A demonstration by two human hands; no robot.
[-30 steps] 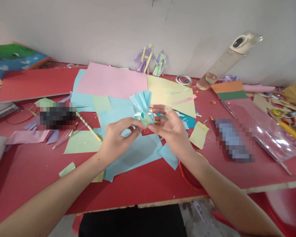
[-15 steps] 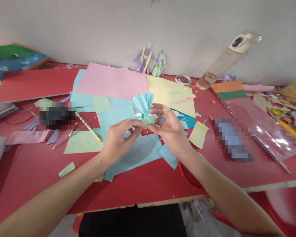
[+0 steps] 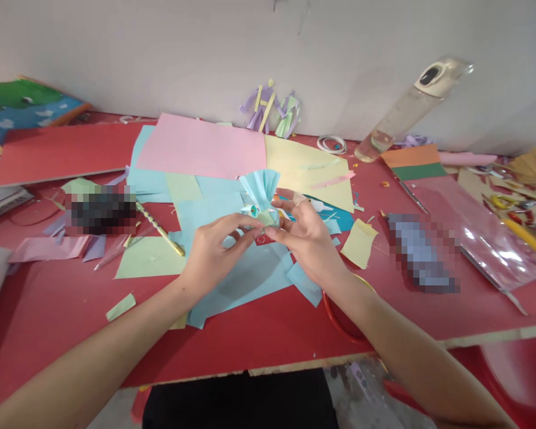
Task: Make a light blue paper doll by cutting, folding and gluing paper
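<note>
Between my two hands is a small paper figure [image 3: 261, 187] with a pleated light-blue fan at its top and a pale green part below. My left hand [image 3: 218, 244] pinches its lower left edge with thumb and forefinger. From the right, my right hand [image 3: 306, 232] grips the lower right side, its thumb near my left fingertips and its other fingers curled behind. Under the hands lie light-blue paper sheets [image 3: 250, 277]. Two paper figures, one purple and yellow [image 3: 262, 107], one green and purple [image 3: 288, 116], lean against the wall.
Pink paper [image 3: 205, 146] and yellow paper [image 3: 295, 161] lie behind the hands. A clear bottle [image 3: 397, 116] leans at the back right. A gold-patterned pencil [image 3: 161, 229] is at the left, a red ring [image 3: 339, 322] by my right forearm, a plastic folder [image 3: 482, 232] farther right.
The paper figure's blue fan has turned slightly and shows a little wider. Both hands keep nearly the same place and hold.
</note>
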